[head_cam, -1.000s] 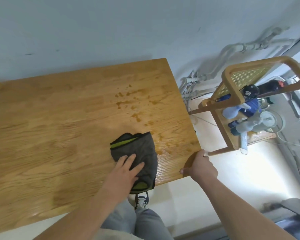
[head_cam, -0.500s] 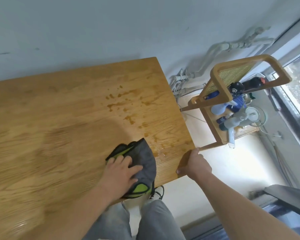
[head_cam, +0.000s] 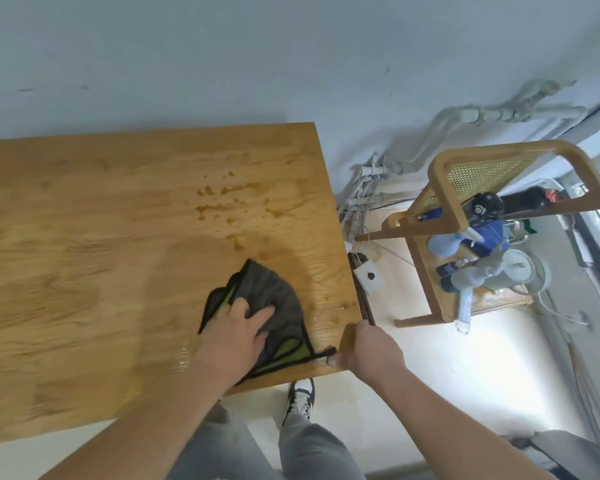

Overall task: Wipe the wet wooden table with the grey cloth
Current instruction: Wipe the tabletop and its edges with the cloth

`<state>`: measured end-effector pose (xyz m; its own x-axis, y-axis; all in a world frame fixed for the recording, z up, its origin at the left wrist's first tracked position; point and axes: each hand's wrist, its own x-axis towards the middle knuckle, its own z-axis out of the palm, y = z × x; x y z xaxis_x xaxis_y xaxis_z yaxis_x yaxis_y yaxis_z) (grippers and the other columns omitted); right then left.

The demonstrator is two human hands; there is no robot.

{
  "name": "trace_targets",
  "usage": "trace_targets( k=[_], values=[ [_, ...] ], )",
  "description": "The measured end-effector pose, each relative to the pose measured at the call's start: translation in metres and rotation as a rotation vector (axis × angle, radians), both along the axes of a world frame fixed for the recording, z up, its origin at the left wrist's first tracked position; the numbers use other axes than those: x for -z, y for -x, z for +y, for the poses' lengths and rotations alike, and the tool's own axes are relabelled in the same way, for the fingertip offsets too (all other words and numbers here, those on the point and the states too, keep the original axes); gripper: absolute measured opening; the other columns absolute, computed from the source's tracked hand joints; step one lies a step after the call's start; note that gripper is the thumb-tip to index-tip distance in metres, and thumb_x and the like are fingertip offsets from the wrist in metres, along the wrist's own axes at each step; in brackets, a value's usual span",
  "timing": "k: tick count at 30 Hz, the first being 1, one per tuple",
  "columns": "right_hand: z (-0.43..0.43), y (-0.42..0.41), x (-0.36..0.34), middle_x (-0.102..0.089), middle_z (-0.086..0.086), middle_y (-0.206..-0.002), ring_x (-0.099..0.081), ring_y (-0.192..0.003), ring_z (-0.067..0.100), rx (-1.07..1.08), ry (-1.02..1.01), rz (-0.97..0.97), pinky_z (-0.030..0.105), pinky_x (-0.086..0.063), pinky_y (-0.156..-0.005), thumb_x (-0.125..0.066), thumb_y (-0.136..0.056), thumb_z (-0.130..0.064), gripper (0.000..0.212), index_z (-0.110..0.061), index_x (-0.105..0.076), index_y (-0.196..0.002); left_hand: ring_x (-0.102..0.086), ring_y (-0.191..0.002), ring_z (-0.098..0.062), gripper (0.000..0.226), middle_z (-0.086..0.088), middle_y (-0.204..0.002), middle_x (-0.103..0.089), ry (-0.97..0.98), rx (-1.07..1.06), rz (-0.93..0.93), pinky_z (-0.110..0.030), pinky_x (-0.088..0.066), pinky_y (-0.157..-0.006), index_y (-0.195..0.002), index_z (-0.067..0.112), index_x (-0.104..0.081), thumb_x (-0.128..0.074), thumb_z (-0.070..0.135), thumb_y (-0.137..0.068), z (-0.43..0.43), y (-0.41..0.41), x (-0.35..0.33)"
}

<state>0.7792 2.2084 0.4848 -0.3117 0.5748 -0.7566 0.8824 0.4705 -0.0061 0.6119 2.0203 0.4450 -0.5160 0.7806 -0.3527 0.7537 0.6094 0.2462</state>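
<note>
The wooden table (head_cam: 84, 271) fills the left and middle of the view. Dark wet spots (head_cam: 222, 202) dot its far right part. A grey cloth (head_cam: 274, 292) with green and black trim lies bunched near the table's near right corner. My left hand (head_cam: 238, 332) presses down on the cloth, fingers bent into it. My right hand (head_cam: 368, 348) grips the table's near right corner, fingers curled over the edge, just right of the cloth.
A wooden chair (head_cam: 465, 202) with a cane back stands right of the table, loaded with spray bottles (head_cam: 465, 275) and other items. White pipes (head_cam: 430, 133) run along the wall. My legs and a shoe (head_cam: 300, 398) show below the table edge.
The cloth under my left hand has shifted towards the right corner and bunched into a pointed shape. My right hand has stayed on the table corner. The camera view has moved.
</note>
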Motion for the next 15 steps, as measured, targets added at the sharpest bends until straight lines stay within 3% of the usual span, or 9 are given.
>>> trace_targets(
  k=[2, 4, 7, 11, 13, 15],
  values=[
    [0.009, 0.001, -0.007, -0.066, 0.000, -0.093, -0.066, -0.089, 0.025, -0.100, -0.044, 0.035, 0.036, -0.060, -0.080, -0.071, -0.088, -0.033, 0.023, -0.018, -0.065, -0.104, -0.049, -0.095, -0.025, 0.049, -0.004, -0.110, -0.043, -0.008, -0.244, 0.064, -0.038, -0.053, -0.069, -0.148, 0.038, -0.048, -0.051, 0.045, -0.100, 0.003, -0.006, 0.003],
    [0.011, 0.001, -0.009, -0.057, -0.004, -0.080, -0.061, -0.079, 0.023, -0.113, -0.091, 0.077, 0.033, -0.056, -0.070, -0.064, -0.089, -0.024, 0.007, -0.019, -0.058, -0.088, -0.050, -0.098, -0.028, 0.053, -0.008, -0.116, -0.043, 0.029, -0.378, 0.054, -0.039, -0.053, -0.076, -0.153, 0.033, -0.041, -0.047, 0.046, -0.102, 0.012, -0.033, 0.000],
    [0.012, -0.003, -0.008, -0.057, -0.008, -0.074, -0.062, -0.073, 0.018, -0.047, -0.095, 0.124, 0.031, -0.053, -0.063, -0.069, -0.085, -0.030, 0.017, -0.021, -0.057, -0.078, -0.048, -0.106, -0.024, 0.061, -0.007, -0.124, -0.037, 0.051, -0.253, -0.044, -0.034, -0.053, -0.087, -0.158, 0.033, -0.026, -0.039, 0.053, -0.103, 0.020, -0.073, -0.005],
    [0.015, -0.007, -0.009, -0.059, -0.008, -0.073, -0.062, -0.069, 0.018, -0.015, -0.087, 0.132, 0.030, -0.055, -0.063, -0.076, -0.081, -0.038, 0.026, -0.023, -0.056, -0.073, -0.046, -0.102, -0.017, 0.057, 0.003, -0.117, -0.036, 0.050, -0.033, -0.105, -0.031, -0.052, -0.078, -0.156, 0.045, -0.027, -0.040, 0.058, -0.102, 0.016, -0.046, -0.007],
    [0.017, -0.003, -0.012, -0.055, -0.009, -0.072, -0.062, -0.075, 0.020, -0.047, -0.075, 0.110, 0.029, -0.051, -0.065, -0.080, -0.081, -0.045, 0.033, -0.024, -0.055, -0.074, -0.047, -0.098, -0.018, 0.053, 0.004, -0.110, -0.038, 0.037, -0.100, -0.020, -0.032, -0.052, -0.074, -0.152, 0.048, -0.036, -0.044, 0.056, -0.101, 0.012, -0.020, -0.002],
    [0.019, 0.000, -0.014, -0.055, -0.009, -0.073, -0.063, -0.079, 0.021, -0.062, -0.060, 0.089, 0.030, -0.052, -0.069, -0.081, -0.083, -0.045, 0.037, -0.025, -0.053, -0.072, -0.048, -0.097, -0.021, 0.051, 0.002, -0.108, -0.038, 0.012, -0.325, 0.014, -0.035, -0.055, -0.072, -0.151, 0.045, -0.042, -0.047, 0.053, -0.100, 0.013, -0.011, 0.004]
  ],
)
